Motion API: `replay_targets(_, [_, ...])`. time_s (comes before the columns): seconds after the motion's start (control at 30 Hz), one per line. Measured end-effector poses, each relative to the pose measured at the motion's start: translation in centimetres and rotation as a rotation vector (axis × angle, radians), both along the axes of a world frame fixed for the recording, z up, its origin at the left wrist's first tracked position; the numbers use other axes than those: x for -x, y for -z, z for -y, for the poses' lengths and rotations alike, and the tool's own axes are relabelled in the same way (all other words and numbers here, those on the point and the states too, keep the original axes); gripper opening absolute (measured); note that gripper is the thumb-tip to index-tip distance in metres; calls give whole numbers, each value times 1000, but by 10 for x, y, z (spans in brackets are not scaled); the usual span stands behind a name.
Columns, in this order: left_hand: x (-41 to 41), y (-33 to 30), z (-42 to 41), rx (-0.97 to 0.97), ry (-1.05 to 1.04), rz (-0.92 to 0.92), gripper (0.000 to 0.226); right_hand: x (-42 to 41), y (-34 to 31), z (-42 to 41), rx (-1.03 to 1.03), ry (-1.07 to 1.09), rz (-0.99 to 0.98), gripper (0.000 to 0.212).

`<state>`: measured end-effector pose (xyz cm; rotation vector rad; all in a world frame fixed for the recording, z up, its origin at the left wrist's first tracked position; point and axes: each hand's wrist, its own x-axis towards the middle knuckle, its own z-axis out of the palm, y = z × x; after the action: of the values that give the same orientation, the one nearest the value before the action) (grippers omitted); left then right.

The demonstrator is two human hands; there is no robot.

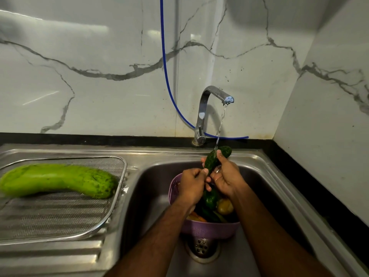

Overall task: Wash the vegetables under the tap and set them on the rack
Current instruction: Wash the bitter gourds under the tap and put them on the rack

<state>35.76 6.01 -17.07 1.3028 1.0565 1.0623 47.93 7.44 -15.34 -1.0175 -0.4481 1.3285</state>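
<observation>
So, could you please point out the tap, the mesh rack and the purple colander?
tap point(202, 108): head view, on its upright neck.
mesh rack point(60, 214): head view, bare mesh.
purple colander point(209, 229): head view, near outer wall.

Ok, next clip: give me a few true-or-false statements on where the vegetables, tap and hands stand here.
1. Water runs from the tap. True.
2. Both hands hold the dark green vegetable under the stream. True: left hand, right hand.
3. The rack holds nothing. False: a pale green gourd lies on it.
4. The purple basket sits on the counter. False: it sits in the sink.
</observation>
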Motion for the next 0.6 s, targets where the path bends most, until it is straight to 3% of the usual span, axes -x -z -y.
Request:
replay_targets(0.13, [6, -1, -1, -75, 36, -158, 31, 1, -5, 6, 71, 58, 40, 37])
replay_targets(0.23, [16, -2, 4, -232, 14, -395, 18, 3, -7, 15, 104, 62, 174, 30])
replay_targets(0.4, [35, -22, 10, -333, -59, -471, 21, 6, -5, 30, 144, 71, 566, 53])
replay_targets(0.5, [51, -55, 21, -443, -27, -537, 27, 19, -20, 41, 94, 50, 845, 37])
replay_targets(0.6, [73, -87, 29, -577, -37, -645, 30, 38, -33, 48, 2, 22, 960, 34])
